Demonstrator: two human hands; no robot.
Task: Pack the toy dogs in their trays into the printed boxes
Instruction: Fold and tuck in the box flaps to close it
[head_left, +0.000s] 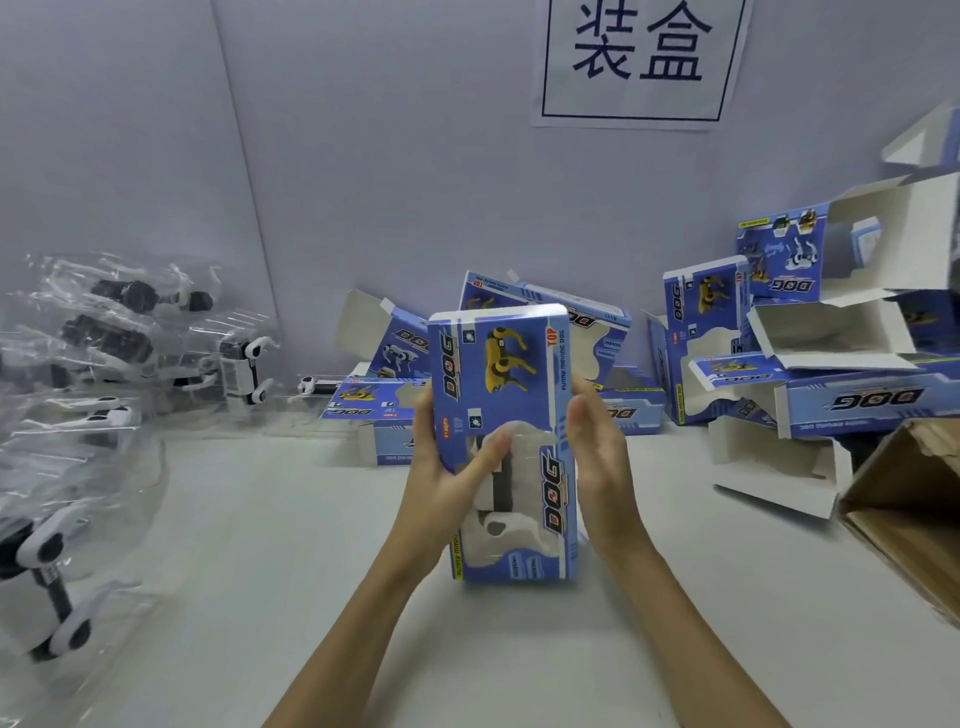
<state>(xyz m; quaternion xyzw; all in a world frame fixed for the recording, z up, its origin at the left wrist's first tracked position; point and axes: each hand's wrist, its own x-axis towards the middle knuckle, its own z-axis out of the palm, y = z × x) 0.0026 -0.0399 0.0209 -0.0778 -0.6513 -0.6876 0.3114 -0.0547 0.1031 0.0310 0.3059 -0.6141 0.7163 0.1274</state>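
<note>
A blue printed DOG box (506, 395) stands upright above the white table, its ends shut. Through its front window a white and black toy dog (501, 483) shows inside. My left hand (447, 467) grips the box's left edge, thumb laid across the window. My right hand (597, 457) presses flat against its right side with straight fingers. More toy dogs in clear plastic trays (111, 338) are piled at the left, and one tray with a dog (47, 587) lies at the near left.
Several empty printed boxes (810, 364) with open flaps are heaped at the back and right of the table. A brown cardboard carton (914, 514) sits open at the right edge. A paper sign (636, 60) hangs on the wall behind.
</note>
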